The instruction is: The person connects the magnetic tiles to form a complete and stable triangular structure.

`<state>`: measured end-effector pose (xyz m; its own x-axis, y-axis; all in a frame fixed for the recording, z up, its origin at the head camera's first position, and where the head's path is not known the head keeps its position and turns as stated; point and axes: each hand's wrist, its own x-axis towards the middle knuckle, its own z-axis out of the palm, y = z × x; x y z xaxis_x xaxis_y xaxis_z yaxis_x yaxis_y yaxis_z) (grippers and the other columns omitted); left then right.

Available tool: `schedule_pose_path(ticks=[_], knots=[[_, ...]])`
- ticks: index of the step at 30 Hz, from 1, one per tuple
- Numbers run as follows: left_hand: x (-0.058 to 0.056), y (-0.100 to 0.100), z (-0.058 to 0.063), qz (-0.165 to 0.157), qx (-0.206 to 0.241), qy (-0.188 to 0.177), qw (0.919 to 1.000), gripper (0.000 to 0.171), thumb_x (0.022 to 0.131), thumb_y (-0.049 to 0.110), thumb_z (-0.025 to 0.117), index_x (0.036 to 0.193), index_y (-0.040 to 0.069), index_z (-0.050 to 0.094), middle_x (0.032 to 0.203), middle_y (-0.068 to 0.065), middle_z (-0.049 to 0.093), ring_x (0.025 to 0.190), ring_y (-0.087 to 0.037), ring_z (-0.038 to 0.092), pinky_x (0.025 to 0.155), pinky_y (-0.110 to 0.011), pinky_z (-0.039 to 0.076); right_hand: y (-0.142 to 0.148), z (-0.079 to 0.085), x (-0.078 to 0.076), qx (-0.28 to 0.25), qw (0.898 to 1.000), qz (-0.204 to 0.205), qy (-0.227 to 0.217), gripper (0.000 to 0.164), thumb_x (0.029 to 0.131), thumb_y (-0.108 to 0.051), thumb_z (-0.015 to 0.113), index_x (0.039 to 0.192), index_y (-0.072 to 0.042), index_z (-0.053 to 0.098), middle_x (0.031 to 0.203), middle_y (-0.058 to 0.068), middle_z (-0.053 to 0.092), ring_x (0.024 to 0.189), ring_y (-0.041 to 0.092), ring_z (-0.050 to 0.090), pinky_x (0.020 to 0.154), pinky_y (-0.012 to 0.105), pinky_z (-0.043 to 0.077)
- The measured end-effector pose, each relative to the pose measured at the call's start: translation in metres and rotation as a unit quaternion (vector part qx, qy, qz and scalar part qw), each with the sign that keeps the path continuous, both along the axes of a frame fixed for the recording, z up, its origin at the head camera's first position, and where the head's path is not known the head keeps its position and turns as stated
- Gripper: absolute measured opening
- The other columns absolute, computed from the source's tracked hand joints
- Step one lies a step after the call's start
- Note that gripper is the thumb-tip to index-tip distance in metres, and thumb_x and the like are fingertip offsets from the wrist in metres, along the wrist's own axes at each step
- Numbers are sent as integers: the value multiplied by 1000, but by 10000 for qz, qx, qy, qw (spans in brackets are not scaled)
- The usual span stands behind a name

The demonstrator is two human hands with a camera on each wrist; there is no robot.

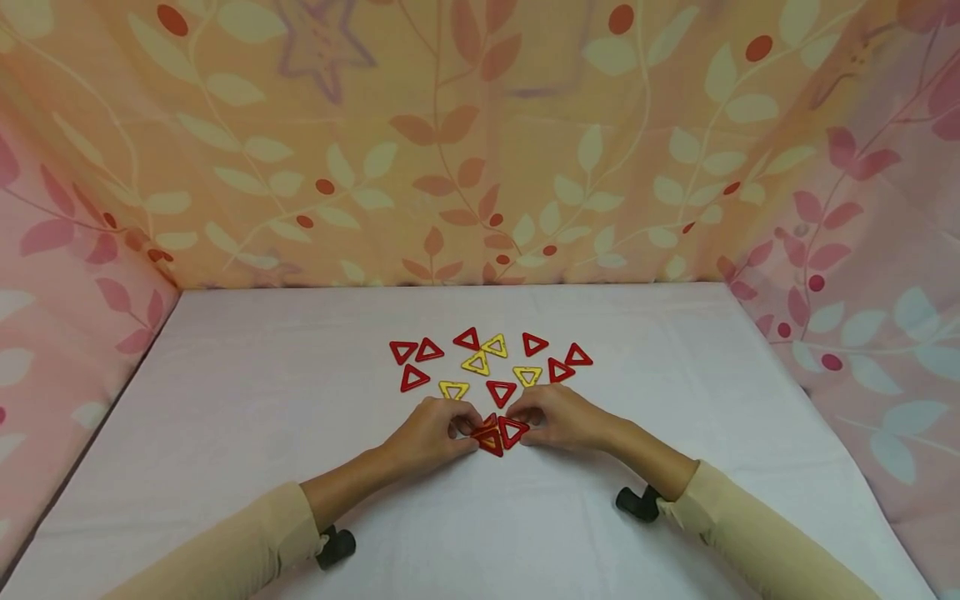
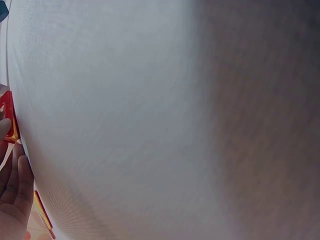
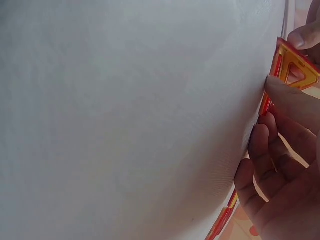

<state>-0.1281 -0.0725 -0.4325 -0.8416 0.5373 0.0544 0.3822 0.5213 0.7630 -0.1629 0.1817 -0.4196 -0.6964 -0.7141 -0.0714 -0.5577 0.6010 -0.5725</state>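
Note:
At the near middle of the table, the left hand (image 1: 429, 435) pinches a red triangular frame tile (image 1: 495, 451) between thumb and fingers. This tile stands tilted up, with orange showing on it, in a small cluster of tiles. Against its right side is another red triangular tile (image 1: 503, 431), lying low at the cloth. The right hand (image 1: 564, 417) pinches that tile at its right corner. In the right wrist view, the right thumb (image 3: 290, 95) presses the low tile beside the raised orange-edged triangle (image 3: 286, 67). Fingers hide part of the cluster, so how its tiles join cannot be told.
Beyond the hands, red triangular tiles (image 1: 501, 384) and yellow ones (image 1: 486, 363) lie scattered flat on the white cloth-covered table (image 1: 262, 375). A leaf-patterned curtain (image 1: 480, 167) rises along the back edge and both sides. Black wrist devices (image 1: 337, 548) sit under both sleeves.

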Motion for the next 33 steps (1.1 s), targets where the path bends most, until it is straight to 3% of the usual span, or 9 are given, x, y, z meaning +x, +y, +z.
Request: schedule_pose_path(ticks=[33], knots=[[1, 0, 0, 36, -63, 79, 9999, 20, 84, 10, 80, 103, 9, 74, 90, 6, 70, 78, -7, 59, 71, -23, 52, -2, 4, 2, 77, 10000, -26, -21, 33, 84, -19, 81, 115, -13, 74, 91, -10, 64, 80, 8, 56, 72, 24, 51]])
